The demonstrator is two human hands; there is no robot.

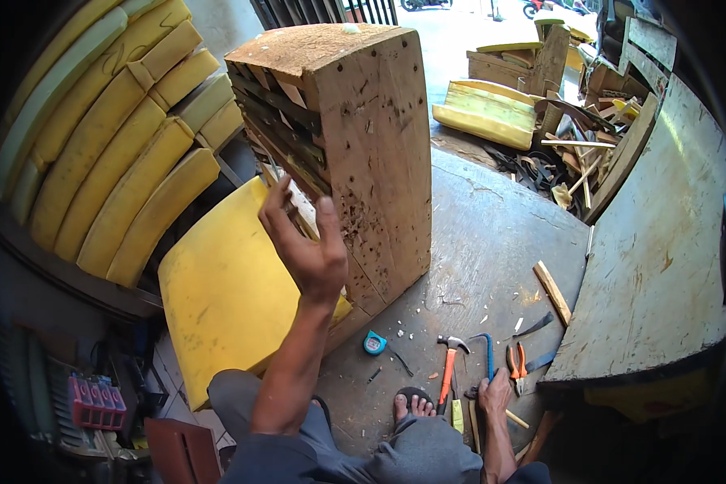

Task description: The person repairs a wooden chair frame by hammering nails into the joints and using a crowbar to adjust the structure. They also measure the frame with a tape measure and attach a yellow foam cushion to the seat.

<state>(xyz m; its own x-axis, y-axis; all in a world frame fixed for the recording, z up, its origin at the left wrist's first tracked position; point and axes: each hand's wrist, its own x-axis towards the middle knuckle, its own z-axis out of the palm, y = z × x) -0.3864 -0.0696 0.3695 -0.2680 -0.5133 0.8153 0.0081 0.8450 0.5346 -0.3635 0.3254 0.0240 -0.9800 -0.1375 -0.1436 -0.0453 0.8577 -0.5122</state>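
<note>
Your left hand [308,250]: spread, contact unclear | frame [383,161]: upright, just right of that grip; a careless knock could topple it | hammer [446,373]: left of your right hand [497,393], whose hold on the bar [490,355] I can't tell

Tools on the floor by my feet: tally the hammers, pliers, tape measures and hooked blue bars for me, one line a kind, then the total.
Hammer with orange handle: 1
Pliers with orange handles: 1
Blue tape measure: 1
Hooked blue bar, by the right hand: 1
Total: 4
</note>
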